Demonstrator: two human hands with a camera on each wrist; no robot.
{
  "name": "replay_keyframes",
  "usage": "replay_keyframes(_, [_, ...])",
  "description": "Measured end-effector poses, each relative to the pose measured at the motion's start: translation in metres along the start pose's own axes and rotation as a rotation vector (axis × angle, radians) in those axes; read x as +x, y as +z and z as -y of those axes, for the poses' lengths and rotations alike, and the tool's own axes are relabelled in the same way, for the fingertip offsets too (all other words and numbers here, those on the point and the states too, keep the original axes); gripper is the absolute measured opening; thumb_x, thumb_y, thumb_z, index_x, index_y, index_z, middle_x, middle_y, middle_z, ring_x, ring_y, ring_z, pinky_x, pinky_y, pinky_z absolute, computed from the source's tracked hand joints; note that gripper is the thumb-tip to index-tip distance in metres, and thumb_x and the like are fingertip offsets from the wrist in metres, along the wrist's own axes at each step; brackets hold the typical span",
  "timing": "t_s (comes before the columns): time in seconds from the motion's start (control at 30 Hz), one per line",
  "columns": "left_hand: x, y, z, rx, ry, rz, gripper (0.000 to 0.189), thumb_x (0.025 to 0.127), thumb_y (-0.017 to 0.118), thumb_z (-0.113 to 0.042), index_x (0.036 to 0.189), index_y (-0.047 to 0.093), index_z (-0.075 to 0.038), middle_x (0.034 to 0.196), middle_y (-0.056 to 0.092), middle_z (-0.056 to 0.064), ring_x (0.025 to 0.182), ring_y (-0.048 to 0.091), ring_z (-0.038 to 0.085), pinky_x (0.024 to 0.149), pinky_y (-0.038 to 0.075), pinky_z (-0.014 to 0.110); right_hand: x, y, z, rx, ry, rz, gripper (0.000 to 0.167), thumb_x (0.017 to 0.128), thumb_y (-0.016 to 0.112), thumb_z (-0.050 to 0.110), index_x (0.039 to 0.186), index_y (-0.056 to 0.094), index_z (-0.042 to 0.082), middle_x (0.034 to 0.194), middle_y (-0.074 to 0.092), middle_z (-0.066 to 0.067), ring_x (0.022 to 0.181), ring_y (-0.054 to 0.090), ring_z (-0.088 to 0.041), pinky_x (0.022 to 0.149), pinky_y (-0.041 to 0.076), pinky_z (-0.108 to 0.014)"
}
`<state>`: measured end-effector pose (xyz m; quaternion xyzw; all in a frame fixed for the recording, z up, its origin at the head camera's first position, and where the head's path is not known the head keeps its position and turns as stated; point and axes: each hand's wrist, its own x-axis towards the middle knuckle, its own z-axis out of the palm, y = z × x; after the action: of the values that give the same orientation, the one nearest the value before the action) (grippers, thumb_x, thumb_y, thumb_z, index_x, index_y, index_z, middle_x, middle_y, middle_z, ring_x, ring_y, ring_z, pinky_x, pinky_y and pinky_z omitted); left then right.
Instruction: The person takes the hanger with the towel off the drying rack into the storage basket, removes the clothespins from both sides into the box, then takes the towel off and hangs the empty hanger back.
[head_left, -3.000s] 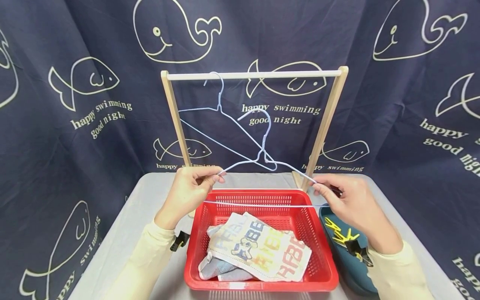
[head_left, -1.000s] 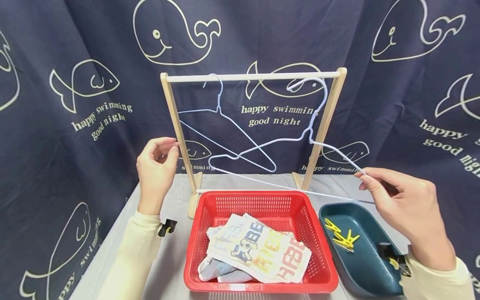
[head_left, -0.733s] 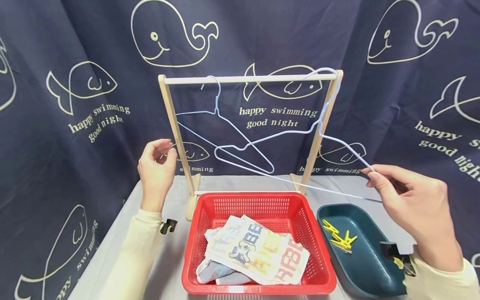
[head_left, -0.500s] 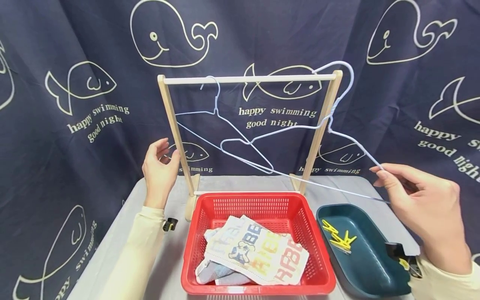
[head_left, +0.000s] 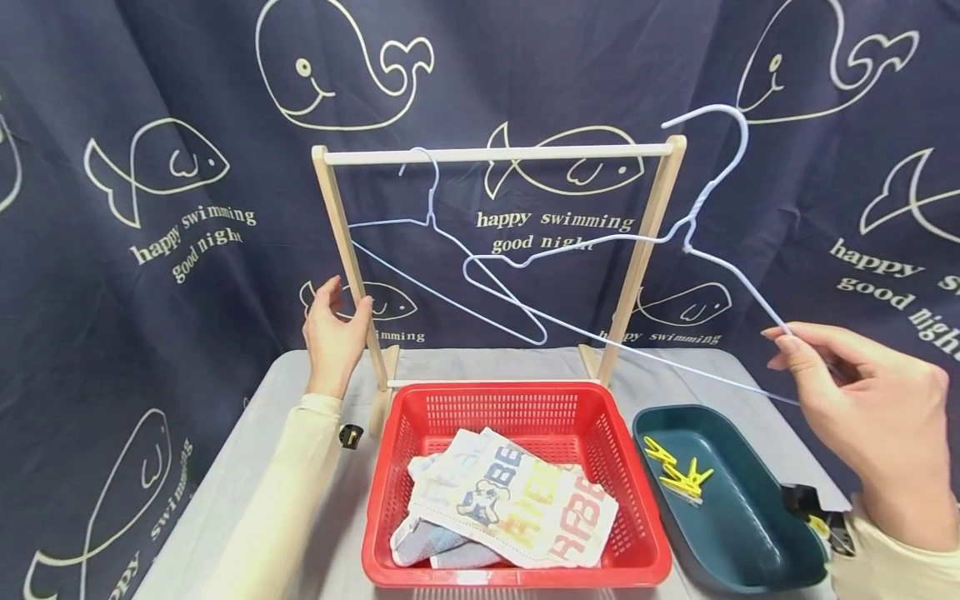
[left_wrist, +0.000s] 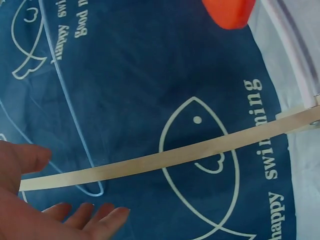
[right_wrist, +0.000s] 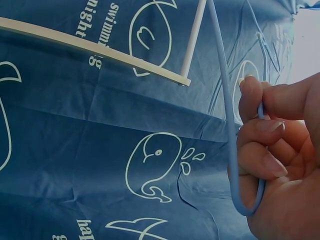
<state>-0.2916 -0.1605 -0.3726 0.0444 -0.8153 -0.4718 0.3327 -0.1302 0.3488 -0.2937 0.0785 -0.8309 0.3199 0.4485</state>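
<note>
In the head view my right hand [head_left: 873, 392] pinches one shoulder of a light blue wire hanger [head_left: 701, 200] between thumb and fingers. This hanger is raised, hook up, its far end overlapping a second blue hanger [head_left: 431, 204] that hangs from the rack's white bar [head_left: 498, 154]. The right wrist view shows the fingers [right_wrist: 270, 125] curled by the hanger's end [right_wrist: 227, 90]. My left hand [head_left: 335, 337] is at the wooden left post [head_left: 347, 225] of the rack. In the left wrist view, the post [left_wrist: 150, 164] passes between spread thumb and fingers; contact cannot be told.
A red basket [head_left: 381, 500] in front of the rack holds a printed white towel [head_left: 517, 500] over bluish cloth. To its right, a dark teal tray [head_left: 757, 517] contains several yellow clothespins [head_left: 682, 479]. A navy curtain with whale and fish drawings hangs behind the grey-white table [head_left: 300, 400].
Both hands held the hanger at first. My left hand let go, moved to the left post and shifted slightly right along it; my right hand carried the hanger right and up.
</note>
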Motion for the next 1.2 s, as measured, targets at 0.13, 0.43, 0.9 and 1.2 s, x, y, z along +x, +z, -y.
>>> replay_keyframes(0.13, [0.004,0.005,0.007,-0.001,0.0,0.058,0.063,0.097,0.07,-0.023,0.154,0.048,-0.007,0.14,0.063,0.019,0.126,0.062,0.037,0.103,0.049,0.051,0.001,0.002,0.0,-0.009,0.037,0.003,0.016,0.091,0.078,0.012,0.106,0.083,0.01,0.081,0.065,0.037,0.052,0.05,0.012,0.049,0.031,-0.009])
replay_keyframes(0.43, [0.01,0.017,0.017,0.002,0.022,0.076,0.039,0.099,0.065,-0.018,0.137,0.064,-0.009,0.117,0.075,0.016,0.106,0.072,0.032,0.093,0.053,0.049,0.002,0.003,0.0,-0.031,0.08,0.009,0.015,0.091,0.077,0.012,0.105,0.083,0.011,0.08,0.065,0.037,0.055,0.053,0.013,0.052,0.034,-0.007])
replay_keyframes(0.9, [0.012,0.02,0.019,-0.089,0.007,0.092,0.026,0.101,0.063,-0.007,0.126,0.069,-0.001,0.117,0.074,0.021,0.103,0.072,0.033,0.091,0.056,0.048,0.006,0.006,0.002,-0.064,0.095,0.016,0.016,0.092,0.077,0.016,0.106,0.083,0.014,0.079,0.063,0.04,0.055,0.051,0.013,0.053,0.034,-0.007])
replay_keyframes(1.2, [0.012,0.019,0.021,-0.114,0.009,0.111,0.023,0.102,0.061,-0.006,0.122,0.07,0.001,0.118,0.074,0.021,0.104,0.071,0.033,0.091,0.056,0.048,0.014,0.008,0.0,0.048,0.082,-0.005,0.017,0.092,0.073,0.005,0.106,0.08,-0.001,0.078,0.066,0.034,0.053,0.047,0.011,0.05,0.031,-0.008])
